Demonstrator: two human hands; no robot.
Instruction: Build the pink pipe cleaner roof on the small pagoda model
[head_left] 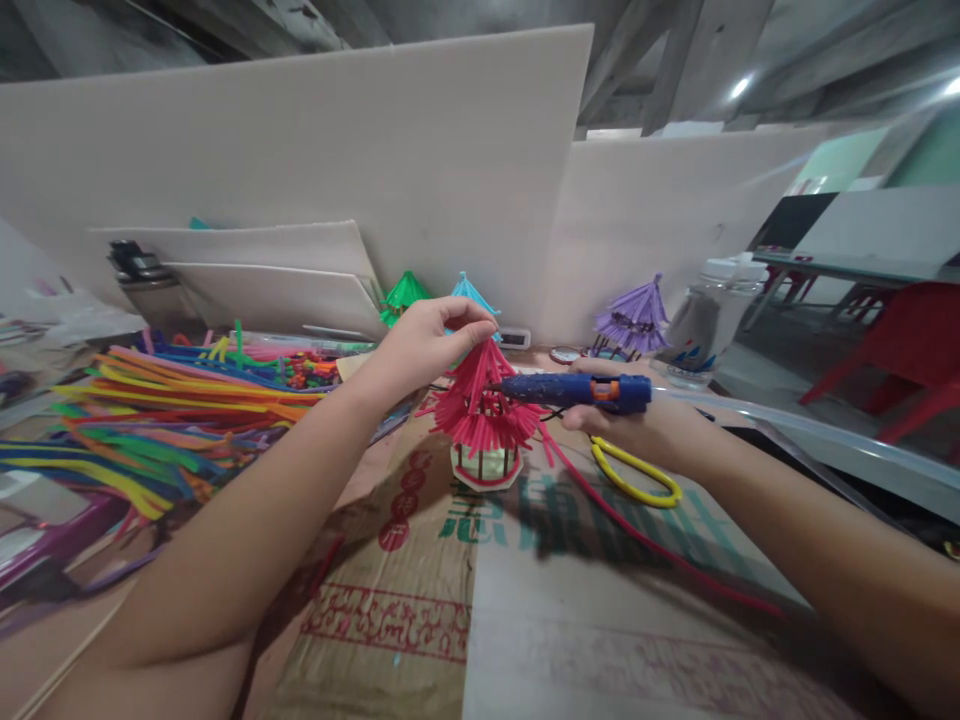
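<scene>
A small red pavilion model made of fuzzy craft stems stands on flattened cardboard. My left hand is closed in a pinch on the tip of its pointed roof. My right hand grips a blue hot glue gun, and the nozzle points left and touches the red roof. A red stem trails across the cardboard, under my right forearm. Yellow-handled scissors lie just below my right hand.
A big pile of coloured craft stems covers the left side. Green, blue and purple pavilion models stand at the back by white foam boards. A clear jar and red chairs are at the right.
</scene>
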